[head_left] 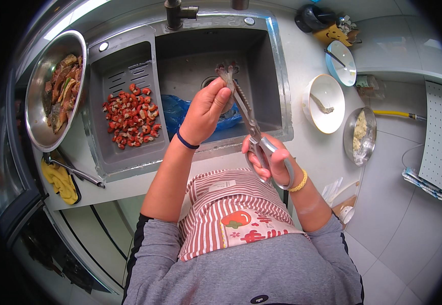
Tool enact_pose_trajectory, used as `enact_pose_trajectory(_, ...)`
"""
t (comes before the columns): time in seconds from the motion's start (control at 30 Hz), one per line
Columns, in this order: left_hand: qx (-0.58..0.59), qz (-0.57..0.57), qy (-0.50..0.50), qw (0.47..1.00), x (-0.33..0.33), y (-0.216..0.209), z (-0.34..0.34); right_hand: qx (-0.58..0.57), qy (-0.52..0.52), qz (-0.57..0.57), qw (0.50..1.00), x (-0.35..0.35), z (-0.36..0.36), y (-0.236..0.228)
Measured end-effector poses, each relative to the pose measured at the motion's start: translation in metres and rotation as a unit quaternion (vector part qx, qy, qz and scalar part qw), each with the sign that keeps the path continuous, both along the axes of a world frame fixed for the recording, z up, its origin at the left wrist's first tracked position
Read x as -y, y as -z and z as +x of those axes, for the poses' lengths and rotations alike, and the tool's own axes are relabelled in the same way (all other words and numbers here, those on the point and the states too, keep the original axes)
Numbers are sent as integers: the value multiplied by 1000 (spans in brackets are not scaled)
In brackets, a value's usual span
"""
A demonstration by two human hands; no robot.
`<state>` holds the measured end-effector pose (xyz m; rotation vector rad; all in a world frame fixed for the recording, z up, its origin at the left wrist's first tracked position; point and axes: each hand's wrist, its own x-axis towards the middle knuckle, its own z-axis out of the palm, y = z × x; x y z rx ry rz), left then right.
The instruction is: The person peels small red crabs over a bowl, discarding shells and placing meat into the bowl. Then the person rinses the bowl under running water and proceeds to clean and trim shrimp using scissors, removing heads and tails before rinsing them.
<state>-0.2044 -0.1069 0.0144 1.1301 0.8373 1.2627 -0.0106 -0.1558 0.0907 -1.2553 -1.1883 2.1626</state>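
Over the sink (277, 76), my left hand (207, 109) pinches a small greyish crayfish (227, 71) by its body, legs pointing up. My right hand (272, 160) grips the handles of grey kitchen scissors (249, 119), whose blades reach up to the crayfish. A blue plastic bag (175, 109) lies in the sink bowl below my hands. In the grey draining tray (124, 152) set in the sink's left half lies a heap of red crayfish pieces (132, 119).
A steel bowl (38, 101) of mixed food sits at far left, with a yellow cloth (61, 180) below it. On the right counter stand a white bowl with a spoon (327, 104), a light blue bowl (342, 62) and a steel bowl of pale food (360, 134). The faucet (175, 12) is at top.
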Motion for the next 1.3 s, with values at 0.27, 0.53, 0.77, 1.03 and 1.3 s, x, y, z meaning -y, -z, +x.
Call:
enact_pose_trajectory(0.27,-1,-10,22,1000,0,0,-3,36,-27,-13,999,0,3,-6)
enact_pose_trajectory(0.53,-73,40,29,996,-4,-1,-12,-17,-30,-47,998,-1,7,-8)
enact_pose_trajectory(0.77,-230,155,1,961,-10,-11,-24,6,-63,-72,995,-8,13,-23)
enact_pose_trajectory(1.03,-198,93,11,976,-8,2,-18,140,-54,98,984,-10,14,-1)
enact_pose_trajectory(1.3,333,-247,100,905,6,23,8,286,7,269,920,-30,18,9)
